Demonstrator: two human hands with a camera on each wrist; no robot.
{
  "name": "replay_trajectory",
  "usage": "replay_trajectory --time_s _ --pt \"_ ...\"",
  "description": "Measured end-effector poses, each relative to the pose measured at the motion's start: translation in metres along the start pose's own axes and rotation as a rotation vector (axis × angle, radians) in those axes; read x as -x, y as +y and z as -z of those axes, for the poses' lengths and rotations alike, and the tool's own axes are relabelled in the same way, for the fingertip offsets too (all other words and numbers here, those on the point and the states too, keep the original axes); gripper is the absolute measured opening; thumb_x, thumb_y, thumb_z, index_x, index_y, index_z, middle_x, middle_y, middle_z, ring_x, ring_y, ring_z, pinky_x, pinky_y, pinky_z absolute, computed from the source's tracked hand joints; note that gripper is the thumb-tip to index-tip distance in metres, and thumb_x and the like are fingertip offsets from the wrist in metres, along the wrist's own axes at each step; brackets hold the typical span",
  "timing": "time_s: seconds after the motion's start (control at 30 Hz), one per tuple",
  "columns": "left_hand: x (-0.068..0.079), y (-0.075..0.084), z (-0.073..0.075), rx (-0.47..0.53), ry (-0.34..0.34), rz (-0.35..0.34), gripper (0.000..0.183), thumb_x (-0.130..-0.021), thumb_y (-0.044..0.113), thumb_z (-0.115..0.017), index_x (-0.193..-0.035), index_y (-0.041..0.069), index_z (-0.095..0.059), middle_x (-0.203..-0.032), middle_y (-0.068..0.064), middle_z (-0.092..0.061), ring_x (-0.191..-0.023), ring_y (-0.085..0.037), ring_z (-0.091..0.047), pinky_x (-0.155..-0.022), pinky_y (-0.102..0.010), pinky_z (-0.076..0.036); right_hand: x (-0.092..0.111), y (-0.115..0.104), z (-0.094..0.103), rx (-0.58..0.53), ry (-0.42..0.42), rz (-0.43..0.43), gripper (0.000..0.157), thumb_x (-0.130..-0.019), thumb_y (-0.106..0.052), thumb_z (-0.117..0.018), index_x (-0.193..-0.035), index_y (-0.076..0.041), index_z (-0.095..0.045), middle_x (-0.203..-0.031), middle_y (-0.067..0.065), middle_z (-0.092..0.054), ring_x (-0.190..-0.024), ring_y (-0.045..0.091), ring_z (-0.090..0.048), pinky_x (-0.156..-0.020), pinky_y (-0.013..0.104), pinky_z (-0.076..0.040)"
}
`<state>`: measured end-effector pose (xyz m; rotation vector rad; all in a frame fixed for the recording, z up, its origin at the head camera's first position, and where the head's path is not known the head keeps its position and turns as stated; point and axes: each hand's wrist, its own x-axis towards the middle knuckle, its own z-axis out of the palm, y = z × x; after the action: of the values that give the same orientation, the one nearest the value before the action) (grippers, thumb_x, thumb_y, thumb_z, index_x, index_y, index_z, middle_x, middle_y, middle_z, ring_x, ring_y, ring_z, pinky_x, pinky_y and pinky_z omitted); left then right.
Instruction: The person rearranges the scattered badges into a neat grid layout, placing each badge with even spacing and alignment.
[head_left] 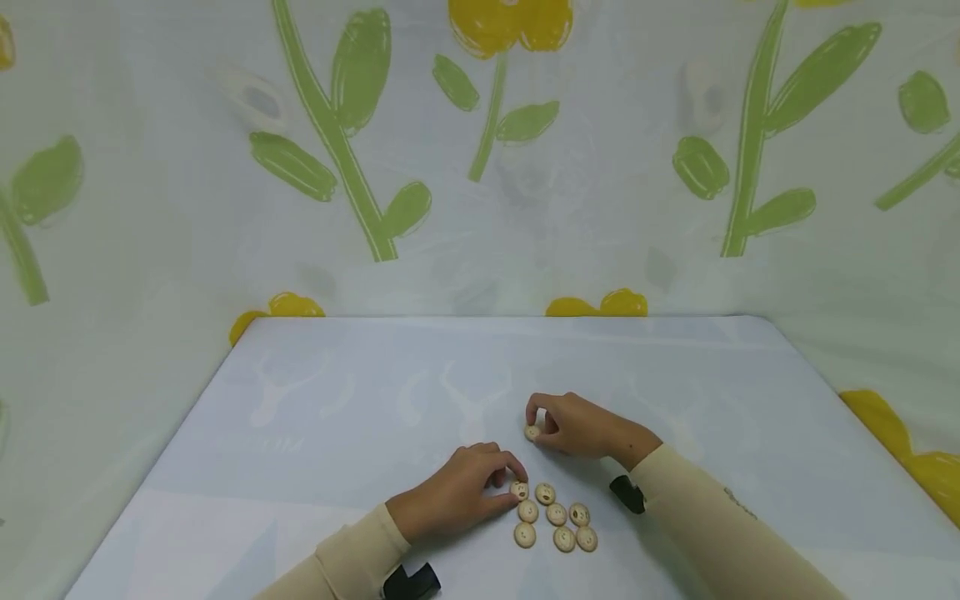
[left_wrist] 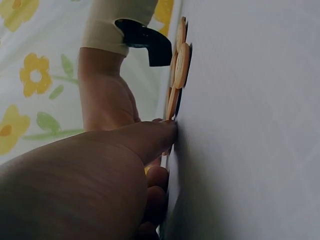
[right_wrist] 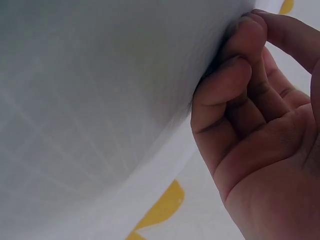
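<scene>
Pinches a small round disc [head_left: 532, 433] between thumb and finger of the right hand [head_left: 577, 425], farther out than the others; cannot tell whether touching the table [head_left: 337, 400]. Grips a second disc [head_left: 519, 491] by its edge in the left hand [head_left: 467, 490], just beside seven more discs [head_left: 564, 540], some touching, flat on the white table. Shows on these pale cream tops small dark marks, like eyes and mouths; shows tan, rounded edges in the left wrist view. Has a flowered cloth [head_left: 585, 225] behind.

Nine round pale discs [head_left: 557, 514], two beige sleeves [head_left: 720, 517], two black wrist pieces [head_left: 627, 494], one table [head_left: 337, 425]
</scene>
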<state>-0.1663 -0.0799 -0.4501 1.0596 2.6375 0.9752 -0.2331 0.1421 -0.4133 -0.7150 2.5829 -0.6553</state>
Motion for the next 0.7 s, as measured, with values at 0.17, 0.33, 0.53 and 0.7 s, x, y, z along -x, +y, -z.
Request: replay_trajectory --time_s 0.17,0.33,0.53,0.7 --pt "-0.0003 0.0009 -0.0010 -0.004 0.000 0.003 0.018 -0.092 0.025 -0.074 -0.109 0.025 -0.070 -0.083 0.013 -0.052 -0.077 0.002 -0.045 -0.073 -0.017 -0.037 -0.0009 0.0026 -0.0004 -0.012 -0.005 0.001 0.017 -0.094 -0.014 -0.070 -0.103 -0.020 -0.057 -0.066 -0.005 -0.059 -0.060 0.008 -0.051 -0.055 0.023 -0.042" --pt "-0.0002 0.0009 -0.0014 0.000 0.001 0.018 0.018 -0.092 0.026 -0.074 -0.109 0.025 -0.069 -0.083 0.013 -0.052 -0.077 0.001 -0.045 -0.071 -0.017 -0.038 -0.0025 0.0031 -0.0005 -0.020 -0.007 0.002 0.016 -0.094 -0.014 -0.069 -0.103 -0.021 -0.057 -0.065 -0.005 -0.057 -0.060 0.008 -0.050 -0.056 0.023 -0.041" --pt "0.0003 -0.0012 -0.0028 -0.005 -0.012 0.043 0.019 -0.092 0.029 -0.073 -0.111 0.027 -0.069 -0.083 0.014 -0.051 -0.076 0.001 -0.045 -0.072 -0.018 -0.037 -0.0031 0.0026 -0.0017 -0.033 -0.012 -0.025 0.017 -0.094 -0.014 -0.069 -0.103 -0.021 -0.057 -0.066 -0.003 -0.057 -0.060 0.009 -0.050 -0.056 0.024 -0.041" --pt "0.0000 -0.0008 -0.0033 0.001 -0.003 0.029 0.019 -0.092 0.028 -0.073 -0.110 0.027 -0.069 -0.083 0.013 -0.051 -0.077 0.000 -0.045 -0.072 -0.018 -0.037 -0.0019 0.0026 -0.0024 -0.039 -0.003 -0.041 0.018 -0.093 -0.014 -0.070 -0.103 -0.021 -0.057 -0.066 -0.003 -0.057 -0.060 0.009 -0.050 -0.056 0.024 -0.041"
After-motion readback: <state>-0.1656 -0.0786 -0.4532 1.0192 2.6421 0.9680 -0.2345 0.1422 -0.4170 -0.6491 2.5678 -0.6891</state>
